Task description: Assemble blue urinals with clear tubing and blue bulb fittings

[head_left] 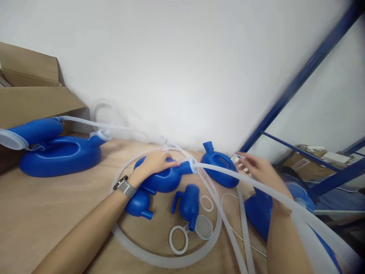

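Observation:
My left hand, with a watch on its wrist, grips a blue urinal bottle lying on its side. A translucent tube runs from the white ring on its neck towards the lower right, passing over my right forearm. Out to the right, my right hand is raised, its fingers smeared by motion near small white things I cannot make out. Beside it lies another blue urinal bottle. Below my left hand are a blue funnel-like piece and a blue handled cup with a spout.
White rings, a translucent cap and a looped tube lie on the table. At left, blue bottles sit by a cardboard box. A blue metal frame rises at right, with boxes behind it.

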Demonstrator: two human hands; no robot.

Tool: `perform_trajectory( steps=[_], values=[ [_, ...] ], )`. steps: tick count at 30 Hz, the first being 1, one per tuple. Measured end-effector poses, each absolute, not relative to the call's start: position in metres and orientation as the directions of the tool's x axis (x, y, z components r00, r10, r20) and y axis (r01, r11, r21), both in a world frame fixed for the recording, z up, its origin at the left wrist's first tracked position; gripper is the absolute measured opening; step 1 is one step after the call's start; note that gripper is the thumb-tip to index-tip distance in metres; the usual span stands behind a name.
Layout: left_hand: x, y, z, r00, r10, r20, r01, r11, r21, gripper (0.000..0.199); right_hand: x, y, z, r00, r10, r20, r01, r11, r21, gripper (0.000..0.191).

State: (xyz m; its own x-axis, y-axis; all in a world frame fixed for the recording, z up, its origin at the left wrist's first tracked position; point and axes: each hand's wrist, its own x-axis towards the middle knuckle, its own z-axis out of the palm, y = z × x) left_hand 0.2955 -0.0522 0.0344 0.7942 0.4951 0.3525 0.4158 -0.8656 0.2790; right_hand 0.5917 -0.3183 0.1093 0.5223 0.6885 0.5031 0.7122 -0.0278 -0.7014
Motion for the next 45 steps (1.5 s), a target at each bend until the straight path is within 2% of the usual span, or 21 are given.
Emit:
perform_trajectory(
  steps=[2,3,4,6,8,11,16,18,20,26,30,33,41,45],
  values=[
    [0.295,-0.052,0.035,0.796,0.493,0.351,0.411,-0.866,0.283,0.068,0.579,-0.306,0.112,0.622,0.551,0.556,0.641,0.049,-0.766,0.048],
    [0.295,-0.052,0.035,0.797,0.492,0.351,0.410,-0.867,0.284,0.068,0.570,-0.297,0.112,0.644,0.532,0.550,0.589,0.114,-0.800,0.051],
    [0.295,-0.052,0.035,0.797,0.492,0.351,0.410,-0.867,0.285,0.067,0.561,-0.288,0.110,0.630,0.574,0.523,0.540,0.161,-0.826,0.054],
    [0.295,-0.053,0.035,0.796,0.493,0.351,0.412,-0.866,0.283,0.066,0.542,-0.271,0.105,0.467,0.774,0.427,0.514,0.156,-0.844,0.061],
    [0.295,-0.053,0.036,0.794,0.496,0.350,0.418,-0.865,0.278,0.064,0.526,-0.261,0.098,0.209,0.918,0.336,0.640,0.132,-0.757,0.060],
    [0.294,-0.056,0.039,0.794,0.498,0.349,0.423,-0.865,0.271,0.062,0.515,-0.258,0.091,-0.038,0.980,0.195,0.816,0.143,-0.560,0.073],
    [0.292,-0.061,0.044,0.802,0.487,0.346,0.414,-0.870,0.267,0.057,0.517,-0.250,0.095,-0.095,0.992,0.083,0.869,0.124,-0.479,0.098],
    [0.292,-0.062,0.045,0.804,0.480,0.352,0.407,-0.875,0.263,0.057,0.512,-0.237,0.098,-0.143,0.987,0.074,0.861,0.161,-0.483,0.096],
    [0.291,-0.063,0.046,0.805,0.474,0.357,0.402,-0.878,0.259,0.057,0.504,-0.223,0.097,-0.194,0.978,0.070,0.846,0.203,-0.493,0.086],
    [0.291,-0.063,0.046,0.807,0.467,0.362,0.396,-0.882,0.255,0.058,0.491,-0.204,0.069,-0.088,0.977,0.193,0.869,0.170,-0.465,0.070],
    [0.293,-0.061,0.044,0.809,0.462,0.363,0.395,-0.885,0.247,0.062,0.491,-0.207,0.059,-0.059,0.960,0.272,0.890,0.174,-0.422,0.066],
    [0.295,-0.060,0.043,0.812,0.462,0.358,0.400,-0.886,0.236,0.065,0.489,-0.207,0.055,-0.041,0.954,0.298,0.899,0.165,-0.405,0.055],
    [0.297,-0.059,0.043,0.819,0.467,0.333,0.419,-0.884,0.208,0.061,0.476,-0.210,0.043,0.081,0.929,0.360,0.894,0.093,-0.439,0.040],
    [0.297,-0.059,0.042,0.822,0.465,0.328,0.417,-0.885,0.209,0.066,0.471,-0.209,0.039,0.137,0.901,0.412,0.894,0.067,-0.443,0.032]
  ],
)
